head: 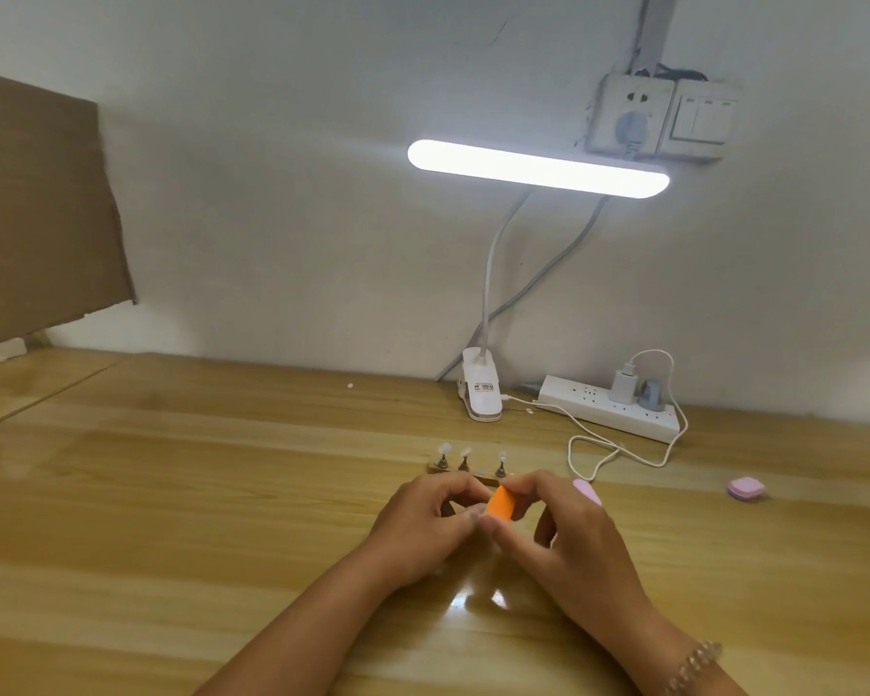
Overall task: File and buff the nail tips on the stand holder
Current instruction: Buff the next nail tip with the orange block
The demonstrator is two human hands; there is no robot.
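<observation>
— What's closest?
— A chain bracelet (694, 665) on the right wrist, over the wooden table (172, 519). Ahead of it, the right hand (568, 540) pinches an orange buffer block (499, 509) between thumb and curled fingers.
— And the other one?
— The left hand (423, 524) is curled, its fingertips meeting at the block's left edge. Whether it pinches something small there I cannot tell; that spot is hidden.
— Where are the nail tips?
— Just beyond the hands. The stand holder (448, 468) lies on the table, with three pale nail tips (465, 451) standing on small posts. Its right end runs behind the hands.
— Anything pink?
— A pink rounded end (586, 491) shows behind the right hand, the rest hidden. A small pink pad (746, 488) lies well apart to the right.
— Farther back?
— A white power strip (609, 409) with a charger plugged in, and a white cable (598, 454) looping on the table. Beside it is a clip lamp (482, 394); its lit bar (538, 168) is high against the wall, below a wall socket (629, 118). Cardboard (36, 208) stands far left.
</observation>
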